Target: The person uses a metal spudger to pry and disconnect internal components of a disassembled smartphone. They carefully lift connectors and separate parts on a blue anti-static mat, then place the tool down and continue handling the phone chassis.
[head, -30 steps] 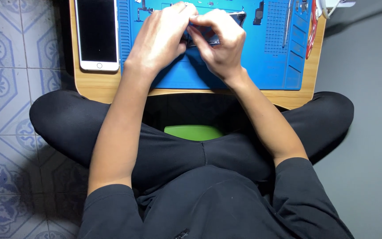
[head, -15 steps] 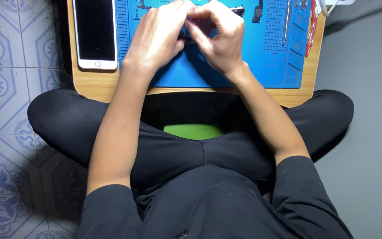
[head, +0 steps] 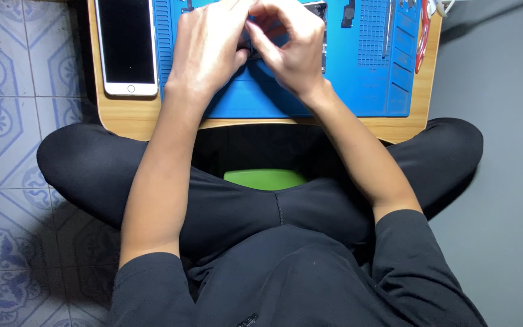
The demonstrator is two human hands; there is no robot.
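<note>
Both hands meet over a blue mat (head: 334, 91) on the desk (head: 122, 115). Left hand (head: 210, 45) and right hand (head: 292, 51) curl their fingers around a small dark part (head: 319, 12), mostly hidden. White phone (head: 127, 45) lies just left.

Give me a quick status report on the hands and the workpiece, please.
Left hand and right hand together over small dark part on blue mat; part mostly hidden. White phone lies apart, left.
</note>
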